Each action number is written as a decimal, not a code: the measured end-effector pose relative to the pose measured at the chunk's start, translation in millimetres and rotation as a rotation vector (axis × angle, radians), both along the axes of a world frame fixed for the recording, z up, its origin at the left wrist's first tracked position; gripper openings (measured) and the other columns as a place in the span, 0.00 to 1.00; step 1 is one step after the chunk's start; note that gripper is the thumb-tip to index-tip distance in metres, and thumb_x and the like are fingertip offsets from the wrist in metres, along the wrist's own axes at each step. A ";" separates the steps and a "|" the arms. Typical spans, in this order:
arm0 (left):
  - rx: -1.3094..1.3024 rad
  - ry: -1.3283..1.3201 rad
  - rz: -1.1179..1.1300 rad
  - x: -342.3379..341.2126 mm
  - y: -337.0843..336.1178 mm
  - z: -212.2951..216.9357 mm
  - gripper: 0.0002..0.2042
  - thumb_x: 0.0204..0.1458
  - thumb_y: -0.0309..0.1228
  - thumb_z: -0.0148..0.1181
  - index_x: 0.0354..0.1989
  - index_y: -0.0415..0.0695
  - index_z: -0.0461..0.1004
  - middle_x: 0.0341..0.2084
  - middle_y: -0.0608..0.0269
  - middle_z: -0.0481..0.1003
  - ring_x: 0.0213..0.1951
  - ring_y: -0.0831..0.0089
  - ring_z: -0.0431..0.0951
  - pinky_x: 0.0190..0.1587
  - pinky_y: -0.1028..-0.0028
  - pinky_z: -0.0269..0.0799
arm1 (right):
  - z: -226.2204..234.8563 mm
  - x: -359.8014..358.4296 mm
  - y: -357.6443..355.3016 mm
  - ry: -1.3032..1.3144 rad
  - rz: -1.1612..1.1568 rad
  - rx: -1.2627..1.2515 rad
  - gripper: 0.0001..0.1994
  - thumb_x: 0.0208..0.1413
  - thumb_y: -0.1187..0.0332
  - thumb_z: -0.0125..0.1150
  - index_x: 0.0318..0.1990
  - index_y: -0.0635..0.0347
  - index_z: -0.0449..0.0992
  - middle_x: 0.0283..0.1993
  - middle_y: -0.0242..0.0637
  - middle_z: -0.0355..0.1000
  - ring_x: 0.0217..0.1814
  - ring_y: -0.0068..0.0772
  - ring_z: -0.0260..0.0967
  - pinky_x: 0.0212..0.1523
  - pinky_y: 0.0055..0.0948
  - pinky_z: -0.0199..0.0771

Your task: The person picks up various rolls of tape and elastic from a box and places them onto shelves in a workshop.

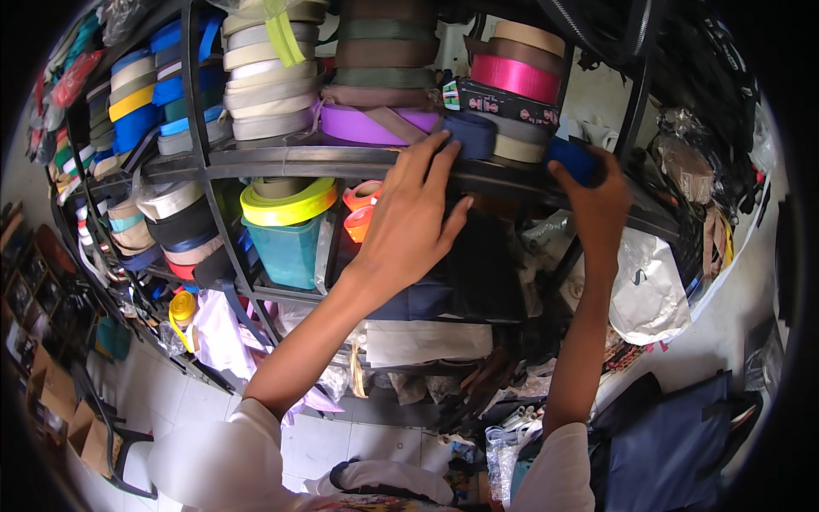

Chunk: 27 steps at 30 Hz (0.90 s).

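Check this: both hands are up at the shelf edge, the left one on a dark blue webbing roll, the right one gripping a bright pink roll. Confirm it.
Not quite. The head view shows the right hand gripping a blue roll, not a pink one; the pink roll sits untouched higher in the stack. The left hand is indeed on the dark blue webbing roll at the shelf edge.

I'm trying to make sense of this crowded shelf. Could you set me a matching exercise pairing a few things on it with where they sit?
Things:
1. purple roll
2. neon yellow roll
3. bright pink roll
4. dark blue roll

Places:
A. on top of the teal box, lower shelf
B. under the fingertips of the left hand
C. high in the right stack, under a brown roll
D. bottom of the middle stack, upper shelf

Pairs: 1-D, 2-A, 3-C, 4-B
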State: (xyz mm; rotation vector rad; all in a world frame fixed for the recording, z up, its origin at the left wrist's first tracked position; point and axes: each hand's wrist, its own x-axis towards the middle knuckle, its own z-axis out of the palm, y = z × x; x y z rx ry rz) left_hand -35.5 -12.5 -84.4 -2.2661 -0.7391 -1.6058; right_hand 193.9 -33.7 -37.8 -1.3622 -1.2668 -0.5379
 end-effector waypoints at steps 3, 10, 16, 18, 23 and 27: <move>0.051 0.019 0.026 1.7 2.4 10.9 0.26 0.50 0.30 0.61 0.57 0.33 0.63 0.56 0.45 0.64 0.56 0.48 0.64 0.60 0.59 0.60 | 11.6 -23.3 -12.4 0.002 0.129 0.330 0.28 0.41 0.58 0.75 0.48 0.67 0.74 0.41 0.52 0.76 0.43 0.47 0.76 0.47 0.38 0.73; 0.049 -0.017 0.033 0.9 7.4 9.7 0.26 0.50 0.27 0.61 0.56 0.30 0.61 0.54 0.41 0.64 0.54 0.46 0.65 0.56 0.58 0.62 | 20.0 -94.4 39.3 -0.144 0.328 0.217 0.27 0.40 0.54 0.75 0.43 0.63 0.75 0.41 0.49 0.73 0.41 0.49 0.74 0.43 0.41 0.74; 0.048 -0.136 -0.036 -13.0 14.7 14.7 0.23 0.50 0.24 0.60 0.53 0.31 0.62 0.49 0.40 0.66 0.51 0.44 0.68 0.53 0.58 0.65 | 15.1 -107.4 45.2 -0.209 0.231 0.267 0.27 0.42 0.52 0.73 0.44 0.64 0.74 0.48 0.47 0.68 0.46 0.51 0.70 0.46 0.44 0.72; 0.073 -0.143 -0.035 -14.1 17.5 14.7 0.23 0.50 0.23 0.60 0.54 0.32 0.61 0.49 0.39 0.67 0.51 0.43 0.68 0.53 0.58 0.65 | 13.2 -110.3 49.0 -0.254 0.213 0.276 0.27 0.45 0.53 0.71 0.46 0.64 0.74 0.50 0.46 0.67 0.48 0.51 0.69 0.48 0.43 0.71; 0.020 -0.190 -0.102 -10.2 17.2 14.9 0.27 0.50 0.22 0.59 0.59 0.31 0.58 0.51 0.38 0.66 0.52 0.43 0.67 0.55 0.57 0.64 | 3.5 -100.0 46.8 -0.288 0.320 0.293 0.25 0.49 0.59 0.68 0.52 0.62 0.72 0.53 0.45 0.68 0.53 0.50 0.68 0.53 0.42 0.69; 0.091 -0.077 -0.034 -11.2 22.4 17.7 0.30 0.49 0.21 0.58 0.60 0.26 0.55 0.54 0.32 0.63 0.53 0.42 0.66 0.57 0.57 0.63 | 2.5 -95.9 52.9 -0.304 0.428 0.332 0.23 0.50 0.63 0.66 0.53 0.62 0.72 0.54 0.44 0.70 0.57 0.49 0.66 0.55 0.41 0.68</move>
